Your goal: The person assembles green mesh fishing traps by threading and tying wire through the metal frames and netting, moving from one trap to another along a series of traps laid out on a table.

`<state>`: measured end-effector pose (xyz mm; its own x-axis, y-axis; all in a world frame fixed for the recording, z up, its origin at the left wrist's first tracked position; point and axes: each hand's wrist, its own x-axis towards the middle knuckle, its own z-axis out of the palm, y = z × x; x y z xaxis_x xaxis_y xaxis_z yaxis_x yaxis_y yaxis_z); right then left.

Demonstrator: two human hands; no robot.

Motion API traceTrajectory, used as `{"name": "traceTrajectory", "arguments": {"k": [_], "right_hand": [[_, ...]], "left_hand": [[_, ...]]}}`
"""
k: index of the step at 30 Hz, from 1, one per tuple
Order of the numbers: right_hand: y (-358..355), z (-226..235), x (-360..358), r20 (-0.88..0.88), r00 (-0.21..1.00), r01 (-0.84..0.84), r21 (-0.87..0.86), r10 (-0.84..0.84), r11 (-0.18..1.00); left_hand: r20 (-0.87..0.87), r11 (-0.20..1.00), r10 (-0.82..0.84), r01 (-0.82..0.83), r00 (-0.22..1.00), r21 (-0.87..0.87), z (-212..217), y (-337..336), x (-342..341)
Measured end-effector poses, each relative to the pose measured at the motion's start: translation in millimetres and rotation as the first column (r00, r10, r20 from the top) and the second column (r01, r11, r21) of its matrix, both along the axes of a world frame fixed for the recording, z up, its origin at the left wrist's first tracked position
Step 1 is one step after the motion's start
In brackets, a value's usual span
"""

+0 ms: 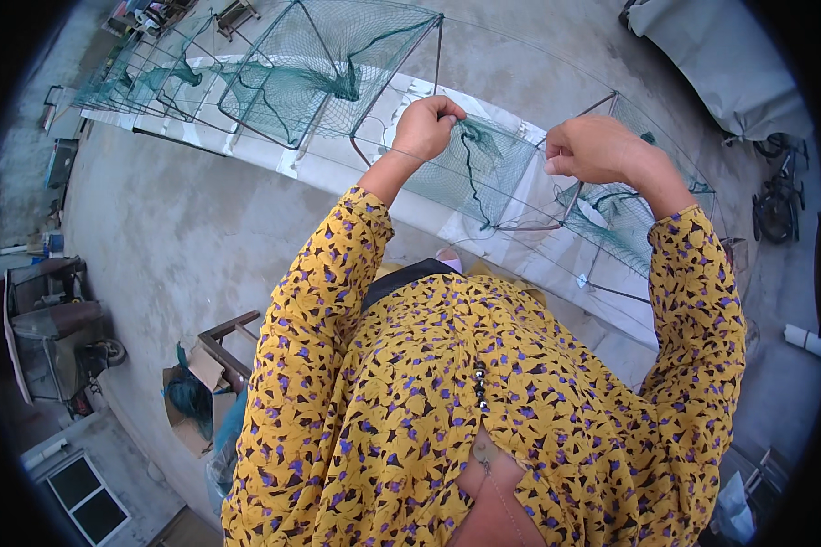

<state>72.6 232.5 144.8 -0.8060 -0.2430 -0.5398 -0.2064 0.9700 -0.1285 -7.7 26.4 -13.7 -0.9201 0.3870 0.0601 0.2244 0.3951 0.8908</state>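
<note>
A long green net cage [324,64] on wire frames stretches from the upper left across to the right, resting on a white strip on the concrete ground. My left hand [426,126] is closed, pinching the green mesh and thin line at a frame section. My right hand [593,148] is also closed, gripping the netting and a thin line by a metal frame rod [576,196]. A thin line runs taut between the two hands. Both sleeves are yellow with a purple and dark leaf pattern.
Concrete ground [192,228] lies to the left. A wooden stool [228,342] and a cardboard box with green netting [190,397] stand at lower left. A cart [55,337] sits at far left. A bicycle [777,196] and a grey tarp [730,55] are at the right.
</note>
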Motion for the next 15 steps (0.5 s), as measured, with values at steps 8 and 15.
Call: {"name": "traceTrajectory", "arguments": {"k": [8, 15], "right_hand": [[-41.4, -19.4, -55.3, -0.042, 0.997, -0.073, -0.154, 0.068, 0.985], [-44.0, -72.2, -63.7, 0.122, 0.991, -0.038, -0.147, 0.057, 0.988]], "left_hand": [[0.291, 0.973, 0.038, -0.101, 0.956, 0.206, -0.4, 10.7, 0.3], [0.329, 0.940, 0.134, -0.225, 0.935, 0.256, 2.2, 19.3, 5.4]]}}
